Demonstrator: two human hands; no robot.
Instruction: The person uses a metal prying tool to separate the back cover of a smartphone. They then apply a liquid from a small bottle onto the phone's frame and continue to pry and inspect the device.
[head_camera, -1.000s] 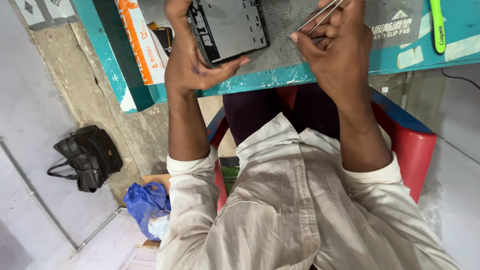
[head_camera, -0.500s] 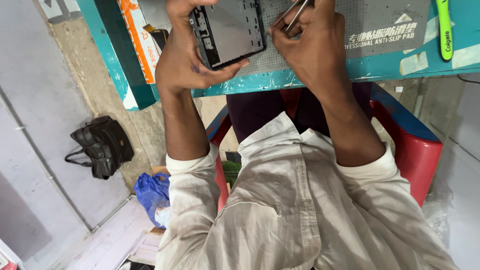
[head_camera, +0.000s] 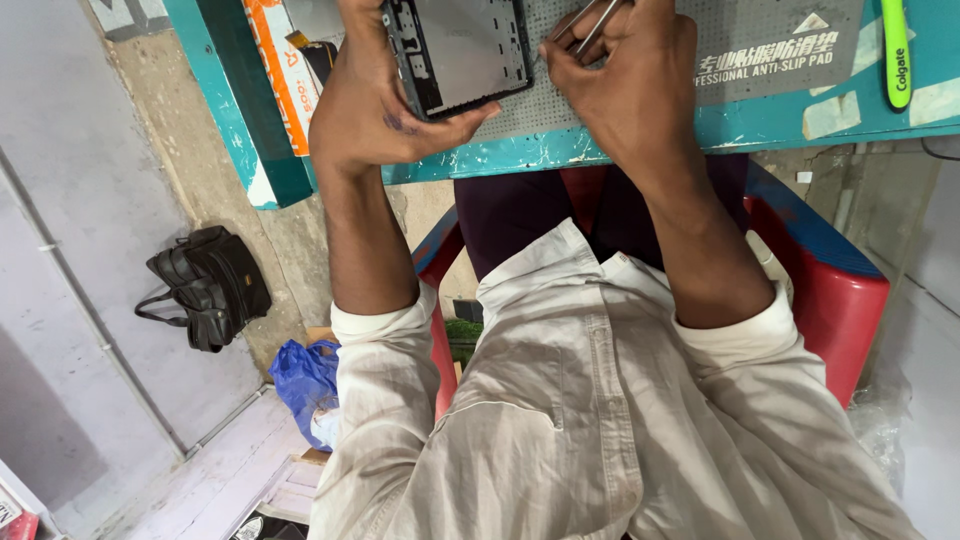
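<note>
While it lies tilted on the grey perforated rubber work mat (head_camera: 560, 110), the opened dark rectangular phone frame (head_camera: 458, 52) is clasped along its near edge by the left hand (head_camera: 375, 105), thumb stretched beneath it. Since a second ago the right hand (head_camera: 625, 75), pinching thin metal tweezers (head_camera: 592, 18), has drawn closer to the frame's right side, which suggests fine work there is under way. Beyond lie the teal table edge (head_camera: 800, 125) and a green toothbrush (head_camera: 895, 50); below, a red plastic chair (head_camera: 830, 290)
</note>
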